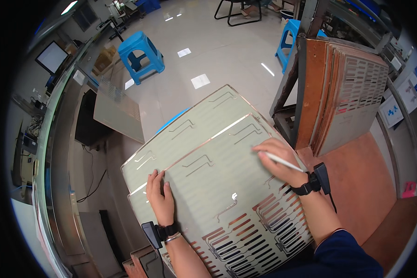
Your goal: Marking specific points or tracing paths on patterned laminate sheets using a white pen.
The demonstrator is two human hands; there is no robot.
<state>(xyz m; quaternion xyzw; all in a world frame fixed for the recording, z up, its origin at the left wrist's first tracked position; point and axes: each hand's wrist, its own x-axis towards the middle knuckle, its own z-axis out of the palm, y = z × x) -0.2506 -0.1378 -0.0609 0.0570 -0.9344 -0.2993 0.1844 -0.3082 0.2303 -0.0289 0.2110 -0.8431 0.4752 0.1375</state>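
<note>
Flat pale-green panel [201, 191], coppery elongated slots [239, 224]; slim white pen [285, 161].

No readable text, labels, numbers, signs

A lamp [70, 7] glowed upper left, glare streaked the floor [231, 51], my right hand [284, 151] blurred slightly, and blackened fisheye edges curved.

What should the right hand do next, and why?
Perhaps the right hand should ease the white stick toward the nearby dark lines: it holds the stick over the front panel, and the left hand rests by that panel's far edge. Whether the tip touches is unclear.
</note>
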